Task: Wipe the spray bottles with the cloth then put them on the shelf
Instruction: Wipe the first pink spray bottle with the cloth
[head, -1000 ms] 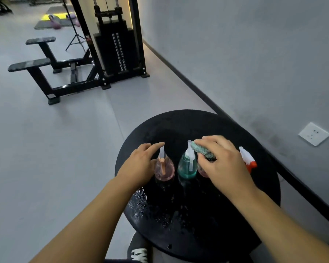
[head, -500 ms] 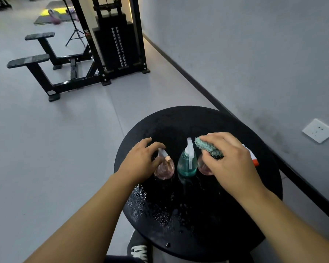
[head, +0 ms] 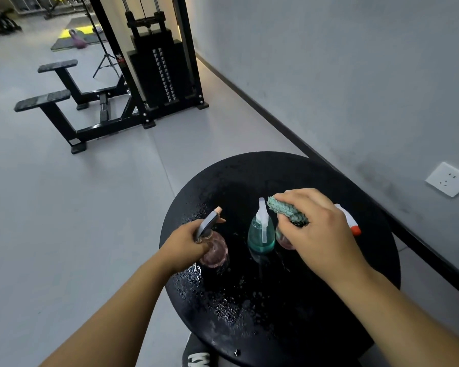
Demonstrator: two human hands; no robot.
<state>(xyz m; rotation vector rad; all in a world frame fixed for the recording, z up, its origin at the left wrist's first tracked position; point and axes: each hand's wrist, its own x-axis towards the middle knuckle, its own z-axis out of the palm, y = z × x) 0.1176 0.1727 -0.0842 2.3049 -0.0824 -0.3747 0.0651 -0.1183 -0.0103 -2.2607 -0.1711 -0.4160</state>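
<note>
Gripping the tilted pink spray bottle (head: 214,249) is the left hand (head: 186,245); the right hand (head: 321,234) is clutching the teal cloth (head: 286,211) above the wet tabletop (head: 249,181).

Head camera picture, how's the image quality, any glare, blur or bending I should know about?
Head view: dim, cool light; water droplets glint on the black round table, whose top otherwise reads near featureless. Wide-angle bending curves the skirting line and stretches both forearms. The pink bottle in the left hand is slightly smeared; the cloth in the right hand stays sharp.
</note>
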